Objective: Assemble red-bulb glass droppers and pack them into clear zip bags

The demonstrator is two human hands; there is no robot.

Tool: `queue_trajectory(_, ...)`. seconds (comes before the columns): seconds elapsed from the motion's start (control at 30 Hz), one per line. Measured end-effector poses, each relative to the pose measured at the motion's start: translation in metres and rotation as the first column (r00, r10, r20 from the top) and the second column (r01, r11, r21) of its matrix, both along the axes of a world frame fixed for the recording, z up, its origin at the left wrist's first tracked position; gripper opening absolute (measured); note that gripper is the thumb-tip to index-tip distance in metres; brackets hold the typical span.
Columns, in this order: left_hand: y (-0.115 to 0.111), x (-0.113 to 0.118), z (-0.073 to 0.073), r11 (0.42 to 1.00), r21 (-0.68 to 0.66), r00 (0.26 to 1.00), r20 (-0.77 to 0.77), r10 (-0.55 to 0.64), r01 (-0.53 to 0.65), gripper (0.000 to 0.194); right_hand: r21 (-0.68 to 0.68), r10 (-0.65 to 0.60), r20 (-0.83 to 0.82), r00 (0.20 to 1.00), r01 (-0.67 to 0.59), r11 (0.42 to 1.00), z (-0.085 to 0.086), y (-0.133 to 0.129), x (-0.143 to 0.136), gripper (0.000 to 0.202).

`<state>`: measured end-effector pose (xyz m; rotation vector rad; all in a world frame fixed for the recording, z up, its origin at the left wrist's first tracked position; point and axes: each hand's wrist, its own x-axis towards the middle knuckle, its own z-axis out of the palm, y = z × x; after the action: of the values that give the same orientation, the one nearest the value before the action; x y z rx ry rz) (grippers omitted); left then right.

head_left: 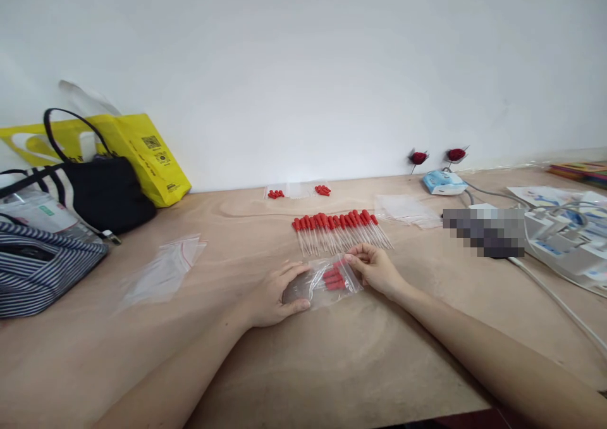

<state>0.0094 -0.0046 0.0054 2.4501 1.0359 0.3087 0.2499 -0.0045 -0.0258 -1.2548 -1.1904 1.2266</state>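
A clear zip-lock bag lies across the table in front of me, with several red-capped droppers inside, their red ends towards the bag's right. My left hand holds the bag's left end, thumb on the near side and fingers on the far side. At the bag's upper right corner, by the zip edge, my right hand pinches the plastic between thumb and fingers. Just beyond the bag, a row of loose droppers with red bulbs and thin pale stems points towards me.
Flat zip bags lie to the left and to the right. Filled bags rest by the wall. A yellow bag, a black handbag and a striped pouch stand left. A power strip with cables sits right.
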Motion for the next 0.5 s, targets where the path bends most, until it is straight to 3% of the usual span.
queue_trajectory(0.1,0.000,0.000,0.000,1.000,-0.001,1.000,0.000,-0.006,0.006,0.056,0.004,0.015,0.067,0.998,-0.015,1.000,0.000,0.002,0.000,0.030)
queue_trajectory(0.23,-0.001,0.000,0.001,1.000,-0.002,1.000,-0.010,0.005,-0.005,0.056,-0.034,0.192,0.009,0.981,-0.192,0.981,0.003,0.000,0.005,0.031)
queue_trajectory(0.3,-0.001,-0.001,0.001,1.000,-0.001,1.000,-0.005,0.001,-0.001,0.055,-0.058,0.223,0.008,0.975,-0.222,0.973,0.004,-0.001,0.006,0.033)
queue_trajectory(0.5,-0.001,0.000,0.000,1.000,0.001,1.000,0.002,0.002,-0.002,0.058,0.026,0.021,0.176,0.984,-0.026,0.999,-0.007,0.002,0.000,0.026)
